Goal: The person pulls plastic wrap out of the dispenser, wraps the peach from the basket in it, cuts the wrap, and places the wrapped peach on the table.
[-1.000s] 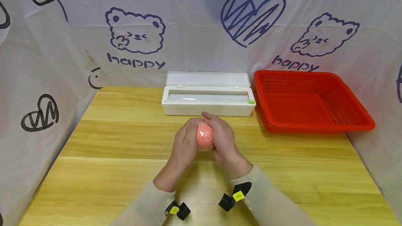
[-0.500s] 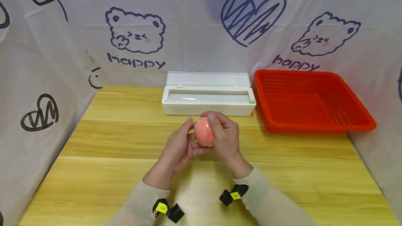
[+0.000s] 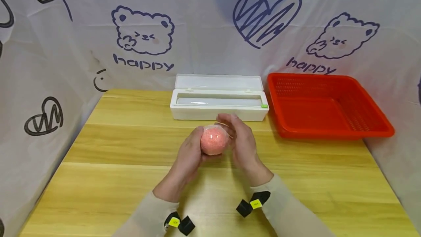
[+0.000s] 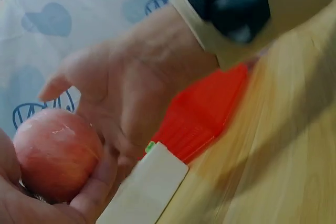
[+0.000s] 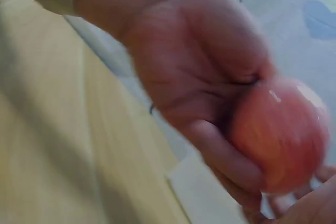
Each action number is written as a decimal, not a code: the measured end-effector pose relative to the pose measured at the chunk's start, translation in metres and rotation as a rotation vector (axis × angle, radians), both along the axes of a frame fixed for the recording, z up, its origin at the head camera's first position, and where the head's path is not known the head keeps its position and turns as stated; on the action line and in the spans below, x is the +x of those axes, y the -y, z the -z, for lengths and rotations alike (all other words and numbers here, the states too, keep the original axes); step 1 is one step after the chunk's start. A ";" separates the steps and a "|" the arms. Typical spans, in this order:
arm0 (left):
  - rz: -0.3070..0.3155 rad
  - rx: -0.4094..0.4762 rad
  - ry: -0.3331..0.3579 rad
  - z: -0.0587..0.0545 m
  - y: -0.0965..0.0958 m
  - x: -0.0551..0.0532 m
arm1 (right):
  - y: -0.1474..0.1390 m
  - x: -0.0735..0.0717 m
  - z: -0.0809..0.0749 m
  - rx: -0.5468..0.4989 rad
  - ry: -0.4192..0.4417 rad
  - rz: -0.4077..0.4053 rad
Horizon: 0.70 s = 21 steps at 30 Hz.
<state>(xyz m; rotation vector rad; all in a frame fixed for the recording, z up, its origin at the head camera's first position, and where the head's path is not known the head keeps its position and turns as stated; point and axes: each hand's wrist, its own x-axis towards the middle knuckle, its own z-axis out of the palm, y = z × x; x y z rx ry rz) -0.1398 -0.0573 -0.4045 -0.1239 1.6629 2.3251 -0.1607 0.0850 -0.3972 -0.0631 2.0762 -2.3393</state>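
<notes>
A round pinkish-red apple [image 3: 214,140] shines under clear film, which bunches at its far side in the head view. My left hand [image 3: 188,152] holds it from the left, thumb along its side and fingers beneath. Just right of it, my right hand [image 3: 245,143] is held with loosely bent fingers, its fingertips near the film. The left wrist view shows the apple [image 4: 58,153] on the left fingers, with the right palm [image 4: 131,93] spread behind. In the right wrist view, the left hand [image 5: 194,66] cups the apple [image 5: 281,135].
Behind the hands stands a white cling film box [image 3: 218,113], lid [image 3: 218,82] raised, with a roll [image 3: 217,101] inside and a green slider [image 3: 264,106] at its right end. A red plastic basket [image 3: 309,114] sits to its right. All rest on a wooden table [image 3: 115,178].
Both hands first cupped the apple; then the right hand gripped it while the left loosened. Now the left hand holds it and the right hand has moved off to the right.
</notes>
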 end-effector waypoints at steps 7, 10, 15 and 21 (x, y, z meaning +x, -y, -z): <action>-0.069 -0.285 -0.195 -0.005 -0.008 0.001 | 0.015 0.014 0.008 0.080 -0.011 0.094; -0.086 -0.388 -0.263 -0.005 -0.008 0.002 | 0.017 0.017 0.010 0.068 -0.036 0.136; -0.074 -0.391 -0.302 -0.003 -0.008 0.004 | 0.014 0.012 0.006 -0.140 0.068 0.075; -0.123 -0.453 -0.348 -0.004 -0.009 0.004 | 0.019 0.014 -0.002 -0.150 0.110 0.043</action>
